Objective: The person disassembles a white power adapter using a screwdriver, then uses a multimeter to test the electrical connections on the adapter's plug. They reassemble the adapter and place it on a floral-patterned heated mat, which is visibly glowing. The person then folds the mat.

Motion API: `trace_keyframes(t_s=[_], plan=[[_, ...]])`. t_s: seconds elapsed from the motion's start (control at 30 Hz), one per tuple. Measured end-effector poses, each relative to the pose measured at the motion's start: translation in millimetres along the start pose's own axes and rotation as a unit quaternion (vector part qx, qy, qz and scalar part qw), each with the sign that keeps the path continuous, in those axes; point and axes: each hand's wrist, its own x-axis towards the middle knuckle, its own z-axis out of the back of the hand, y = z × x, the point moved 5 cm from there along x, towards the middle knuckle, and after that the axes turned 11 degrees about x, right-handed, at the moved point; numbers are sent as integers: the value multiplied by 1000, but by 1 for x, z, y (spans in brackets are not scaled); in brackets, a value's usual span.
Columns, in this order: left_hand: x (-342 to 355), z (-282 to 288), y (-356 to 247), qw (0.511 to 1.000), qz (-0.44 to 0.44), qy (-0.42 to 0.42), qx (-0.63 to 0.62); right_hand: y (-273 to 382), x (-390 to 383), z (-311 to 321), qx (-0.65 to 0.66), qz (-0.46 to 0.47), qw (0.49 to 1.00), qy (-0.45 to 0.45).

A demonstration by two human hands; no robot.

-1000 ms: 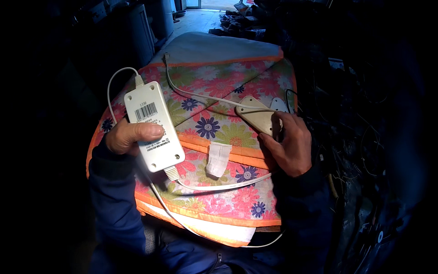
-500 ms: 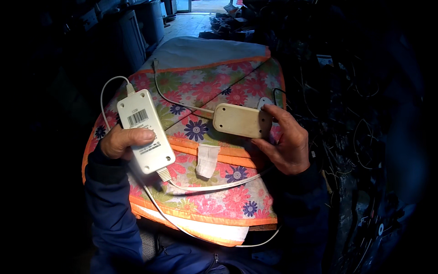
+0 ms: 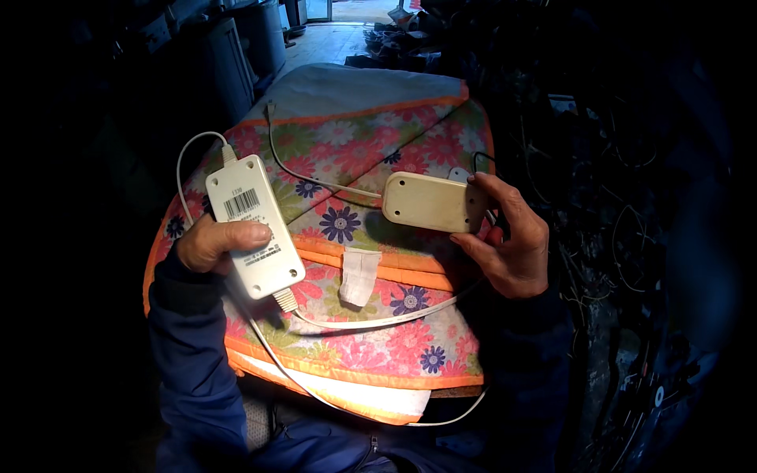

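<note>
My left hand [image 3: 225, 240] grips a white power adapter [image 3: 254, 201], thumb across its labelled face; cables leave both its ends. A smaller, yellowed plastic box [image 3: 430, 203] with screw holes in its corners is pinched by its right end between the thumb and fingers of my right hand [image 3: 512, 236]. It casts a shadow on the flowered cloth beneath. From its left end a thin cable [image 3: 300, 171] runs to a small connector [image 3: 270, 109] at the far side of the cloth. The adapter's thick white cable [image 3: 378, 322] curves to the right below my right hand.
A flowered quilted cloth [image 3: 347, 347] with orange edging covers the work surface. A small white fabric tag [image 3: 360, 277] lies on it. A pale piece [image 3: 457, 175] shows behind the yellowed box. Large bins [image 3: 256, 39] stand far left; dark clutter and wires [image 3: 623, 236] fill the right.
My right hand has moved the yellowed box slightly to the right and tilted it a little. My left hand and the white adapter are nearly where they were.
</note>
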Motion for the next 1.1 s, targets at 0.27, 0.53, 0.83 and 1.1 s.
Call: trace_keyframes(t_s=[0.27,0.53,0.83,1.1], plan=[[0,-4,-2,1000,-1,-2,-11,-10,-4,-5,124,-7,992,-4],[5,-2,2,1000,-13,-16,21,-4,-5,-6,104,19,994,-25],[4,-3,1,999,-5,-28,31,-3,-4,-14,144,-14,989,18],[0,-10,-4,999,9,-19,46,-4,-14,-39,335,-268,896,115]])
